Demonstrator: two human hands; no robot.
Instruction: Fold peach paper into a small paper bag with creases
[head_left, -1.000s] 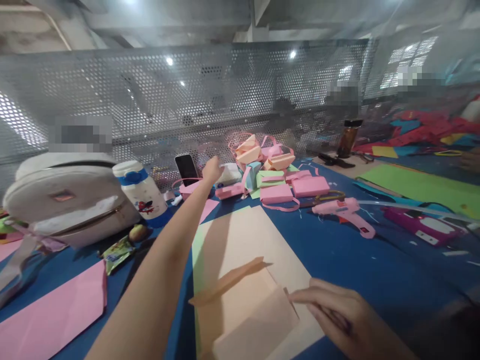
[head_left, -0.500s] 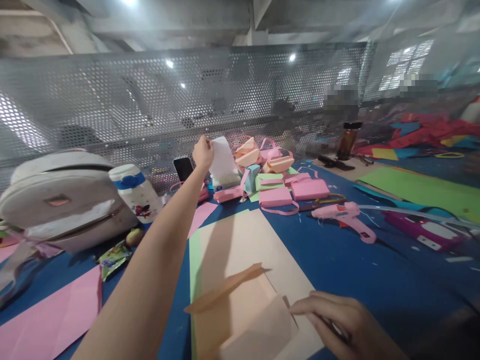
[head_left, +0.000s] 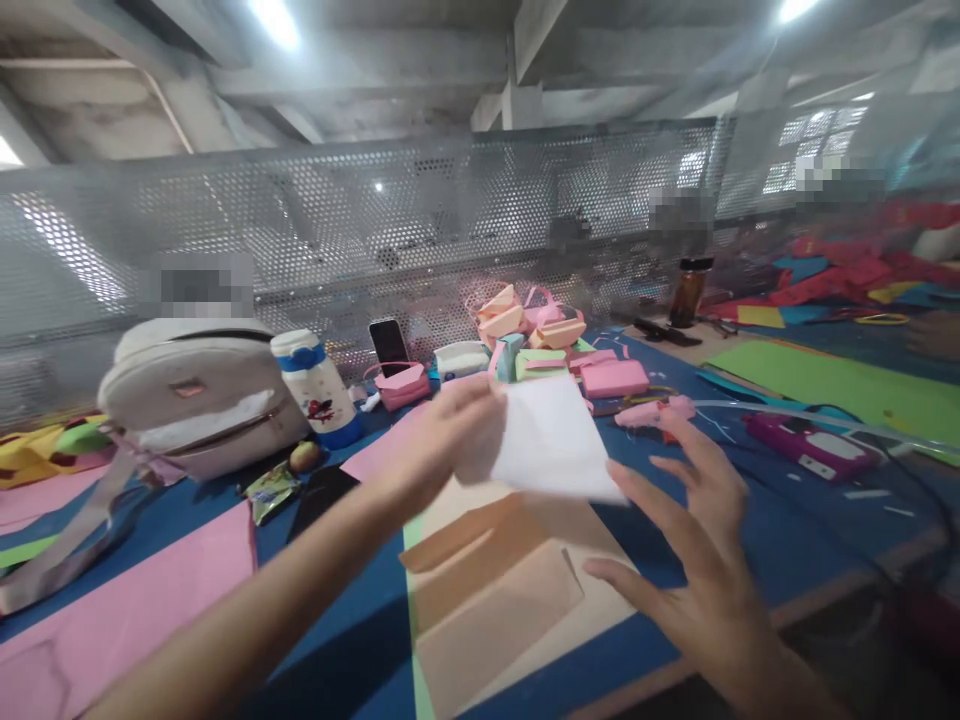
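Observation:
My left hand (head_left: 469, 425) pinches a white tissue (head_left: 551, 435) by its left edge and holds it up over the work. My right hand (head_left: 694, 540) is at the tissue's right side with fingers spread; one fingertip is close to its lower right corner, and I cannot tell whether it touches. Beneath them lies a folded peach paper piece (head_left: 495, 600) with raised flaps. It rests on larger peach and green sheets (head_left: 418, 660). Behind the tissue sits a white tissue pack (head_left: 461, 360), partly covered.
A pink glue gun (head_left: 652, 412) lies right of the tissue, near a purple power strip (head_left: 814, 445). Small paper bags (head_left: 615, 377) are heaped at the back. A white bottle (head_left: 315, 385), a backpack (head_left: 202, 400) and pink paper (head_left: 142, 600) are left. Green sheets (head_left: 832, 385) lie right.
My left hand has come back from the tissue pack, bringing the tissue out over the peach paper. My right hand has risen from the paper and spread its fingers beside the tissue.

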